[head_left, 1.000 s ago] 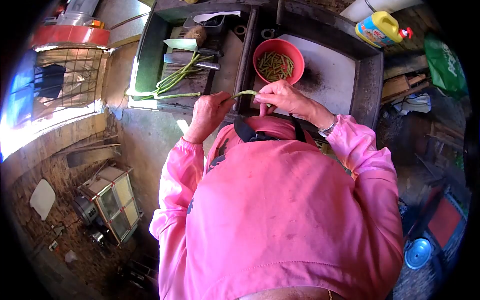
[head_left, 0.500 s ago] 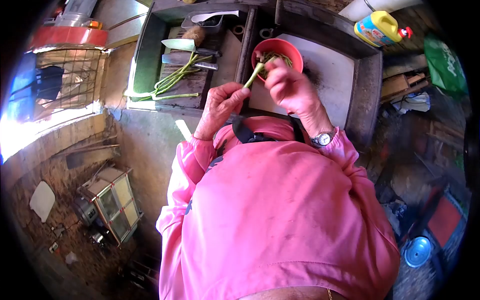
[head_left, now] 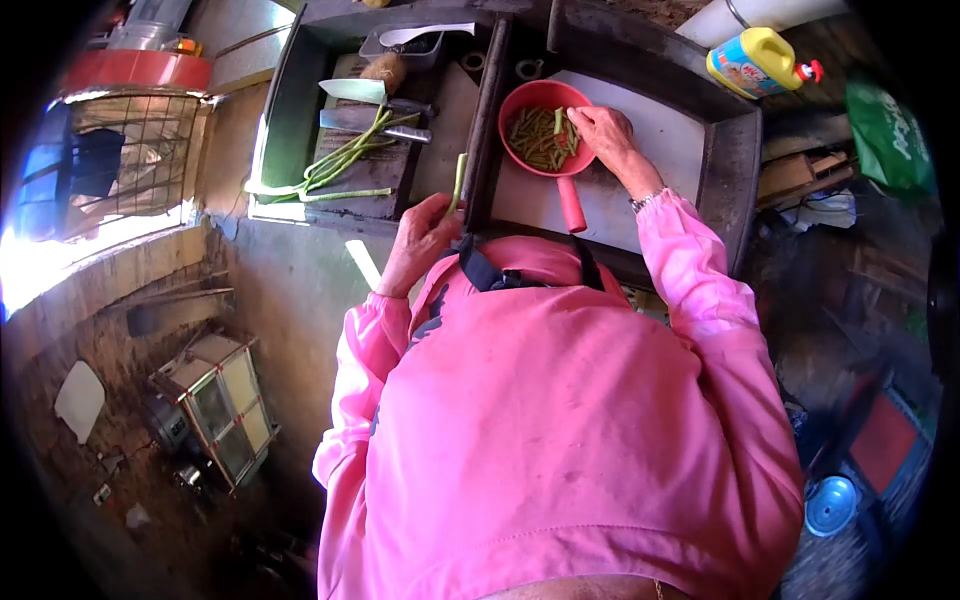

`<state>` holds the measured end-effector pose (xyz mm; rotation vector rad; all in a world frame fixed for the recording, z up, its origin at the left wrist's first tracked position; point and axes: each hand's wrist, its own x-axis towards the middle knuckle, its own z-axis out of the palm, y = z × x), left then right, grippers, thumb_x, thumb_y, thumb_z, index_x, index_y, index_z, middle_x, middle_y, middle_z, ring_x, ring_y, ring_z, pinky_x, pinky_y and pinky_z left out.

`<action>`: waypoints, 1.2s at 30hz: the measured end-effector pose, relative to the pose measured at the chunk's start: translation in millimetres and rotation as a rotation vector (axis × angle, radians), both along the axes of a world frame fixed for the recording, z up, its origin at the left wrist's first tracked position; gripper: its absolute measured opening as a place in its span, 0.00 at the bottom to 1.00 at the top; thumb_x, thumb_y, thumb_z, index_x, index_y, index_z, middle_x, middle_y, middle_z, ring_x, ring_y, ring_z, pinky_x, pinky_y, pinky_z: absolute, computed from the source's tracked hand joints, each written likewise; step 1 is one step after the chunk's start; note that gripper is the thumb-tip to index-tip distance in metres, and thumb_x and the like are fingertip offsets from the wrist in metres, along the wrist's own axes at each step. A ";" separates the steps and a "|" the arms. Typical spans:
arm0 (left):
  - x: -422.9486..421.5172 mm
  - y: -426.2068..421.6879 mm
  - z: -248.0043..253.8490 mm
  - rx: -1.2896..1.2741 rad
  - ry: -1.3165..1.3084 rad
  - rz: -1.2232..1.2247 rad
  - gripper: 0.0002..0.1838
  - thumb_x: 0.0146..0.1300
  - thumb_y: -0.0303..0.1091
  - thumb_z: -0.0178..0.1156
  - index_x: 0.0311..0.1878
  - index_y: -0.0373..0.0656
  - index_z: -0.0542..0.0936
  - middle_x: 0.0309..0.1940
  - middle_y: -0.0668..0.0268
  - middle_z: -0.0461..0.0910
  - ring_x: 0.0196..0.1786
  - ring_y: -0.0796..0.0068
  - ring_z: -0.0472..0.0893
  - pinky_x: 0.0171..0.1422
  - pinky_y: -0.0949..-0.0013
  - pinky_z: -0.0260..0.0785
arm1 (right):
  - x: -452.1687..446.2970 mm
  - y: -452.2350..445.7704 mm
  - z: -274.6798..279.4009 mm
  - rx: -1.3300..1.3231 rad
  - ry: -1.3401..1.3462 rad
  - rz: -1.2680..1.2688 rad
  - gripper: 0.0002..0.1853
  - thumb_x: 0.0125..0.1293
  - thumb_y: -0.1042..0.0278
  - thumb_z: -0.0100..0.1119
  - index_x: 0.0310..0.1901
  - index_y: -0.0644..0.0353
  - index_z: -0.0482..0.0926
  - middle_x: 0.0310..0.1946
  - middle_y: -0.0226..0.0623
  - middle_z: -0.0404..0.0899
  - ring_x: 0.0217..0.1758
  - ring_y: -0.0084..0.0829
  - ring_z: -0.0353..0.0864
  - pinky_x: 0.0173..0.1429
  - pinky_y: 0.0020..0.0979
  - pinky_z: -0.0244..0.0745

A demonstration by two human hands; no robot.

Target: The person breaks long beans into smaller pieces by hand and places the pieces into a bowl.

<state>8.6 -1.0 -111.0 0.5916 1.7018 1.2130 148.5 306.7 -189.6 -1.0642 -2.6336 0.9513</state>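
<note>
My left hand (head_left: 425, 235) is closed around the lower end of a green vegetable stalk (head_left: 459, 182), which points up at the sink's dividing wall. My right hand (head_left: 607, 137) reaches over the right rim of a red plastic dipper (head_left: 572, 205), fingertips pinched at a short pale-green stalk piece (head_left: 558, 122). Many short cut stalk pieces (head_left: 535, 140) lie inside the dipper. In the left basin, several long green stalks (head_left: 345, 165) lie partly over a knife (head_left: 350, 121). Another knife with a broad blade (head_left: 355, 90) is beside it.
A dark-walled double sink (head_left: 730, 180) is in front of me. At its back left stand a clear plastic container (head_left: 375, 45) with a white spoon (head_left: 425, 33) and a brown scrubber (head_left: 385, 70). A yellow detergent bottle (head_left: 750, 62) stands at the right, near a green bag (head_left: 885, 135).
My right hand has moved from beside my left hand to the dipper's right side, uncovering the handle. My left hand has shifted left and down, still with a stalk.
</note>
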 end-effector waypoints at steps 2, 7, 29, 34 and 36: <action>0.1 3.0 2.9 0.023 0.016 -0.056 0.11 0.65 0.31 0.58 0.45 0.32 0.79 0.25 0.70 0.76 0.28 0.85 0.72 0.34 0.77 0.67 | -0.8 -5.9 -2.4 0.044 0.070 0.023 0.20 0.68 0.48 0.55 0.38 0.57 0.84 0.28 0.42 0.84 0.36 0.39 0.85 0.44 0.41 0.76; -7.3 14.9 20.9 -0.015 0.161 -0.259 0.13 0.63 0.30 0.59 0.47 0.32 0.80 0.28 0.65 0.79 0.32 0.83 0.74 0.38 0.74 0.69 | -13.8 -65.1 121.6 -0.352 0.325 0.266 0.17 0.63 0.61 0.64 0.49 0.62 0.81 0.32 0.42 0.84 0.35 0.33 0.85 0.42 0.32 0.77; -10.8 33.3 6.4 0.020 0.474 -0.170 0.07 0.57 0.29 0.63 0.34 0.35 0.80 0.21 0.57 0.78 0.25 0.67 0.79 0.30 0.65 0.70 | -21.5 -93.2 39.1 0.228 0.105 0.508 0.12 0.64 0.64 0.56 0.25 0.58 0.78 0.20 0.45 0.78 0.28 0.47 0.81 0.30 0.44 0.75; -2.5 30.9 8.9 0.041 0.477 -0.129 0.06 0.55 0.29 0.63 0.32 0.35 0.79 0.21 0.55 0.78 0.25 0.64 0.80 0.30 0.65 0.70 | -27.5 -32.9 -34.6 -0.344 -0.040 0.054 0.21 0.66 0.54 0.50 0.24 0.61 0.80 0.24 0.47 0.81 0.31 0.48 0.81 0.39 0.45 0.74; -14.7 25.7 3.9 0.049 0.139 -0.058 0.06 0.62 0.28 0.61 0.34 0.34 0.78 0.22 0.69 0.78 0.24 0.86 0.71 0.28 0.76 0.63 | -18.5 -23.0 -38.1 -0.145 -0.025 0.138 0.21 0.67 0.54 0.52 0.25 0.62 0.81 0.25 0.48 0.81 0.32 0.49 0.81 0.41 0.44 0.75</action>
